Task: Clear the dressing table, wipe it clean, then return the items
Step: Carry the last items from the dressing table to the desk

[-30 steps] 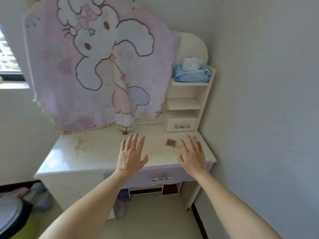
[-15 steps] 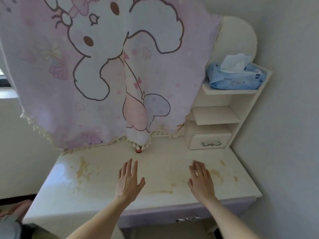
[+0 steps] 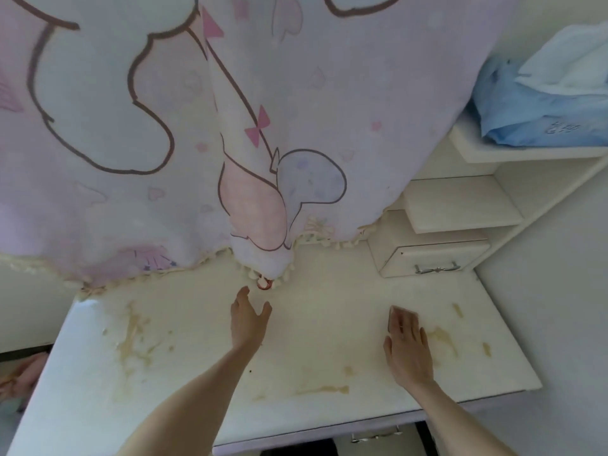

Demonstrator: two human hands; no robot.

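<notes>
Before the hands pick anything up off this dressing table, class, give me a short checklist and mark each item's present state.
1. Left hand free, open: ok.
2. Right hand free: ok; it lies flat over a small dark item.
3. Small red object reachable: ok, just beyond left fingertips, partly under the cloth.
4. Dressing table clean: not ok, yellowish stains.
5. Tissue pack on top shelf: ok.
6. What the small items are: cannot tell.
</notes>
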